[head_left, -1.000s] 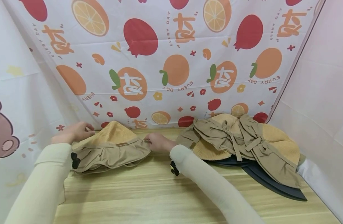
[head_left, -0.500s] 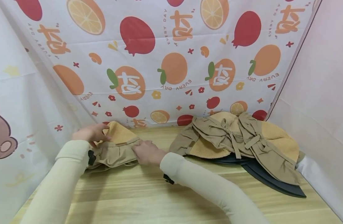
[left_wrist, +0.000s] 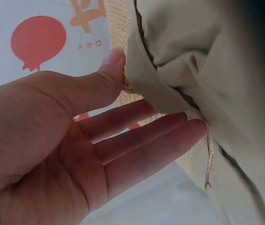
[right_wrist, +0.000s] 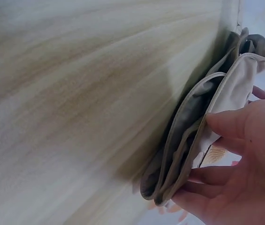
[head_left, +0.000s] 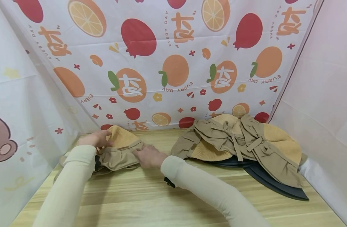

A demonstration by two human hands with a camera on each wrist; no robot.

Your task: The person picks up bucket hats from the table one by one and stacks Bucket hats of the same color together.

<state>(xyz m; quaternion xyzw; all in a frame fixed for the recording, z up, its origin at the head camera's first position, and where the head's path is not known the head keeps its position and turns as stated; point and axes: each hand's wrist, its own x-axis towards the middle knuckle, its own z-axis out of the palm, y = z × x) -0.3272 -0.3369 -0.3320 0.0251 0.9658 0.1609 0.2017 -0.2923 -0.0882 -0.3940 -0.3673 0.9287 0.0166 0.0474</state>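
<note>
A sun hat [head_left: 119, 154] with a yellow knitted crown and a tan gathered brim lies folded at the table's back left. My left hand [head_left: 97, 138] rests over its left part; in the left wrist view the thumb [left_wrist: 111, 70] touches beside the crown and the fairly straight fingers reach the brim. From the right, my right hand [head_left: 150, 156] touches the same hat. The right wrist view has the thumb [right_wrist: 223, 123] at the brim edge and the fingertips along its end, spread apart. The left forearm covers part of the brim.
More hats of the same kind [head_left: 225, 138] lie overlapped at the right, ties on top. Dark blue curved brims [head_left: 278, 186] poke out beneath them. A fruit-print cloth [head_left: 173, 101] hangs behind the wooden table [head_left: 150, 201], and white cloth walls [head_left: 318, 101] stand at both sides.
My left hand has moved right over the hat's crown, and my right hand has shifted left from the brim's end onto its face. In the last half second both barely move.
</note>
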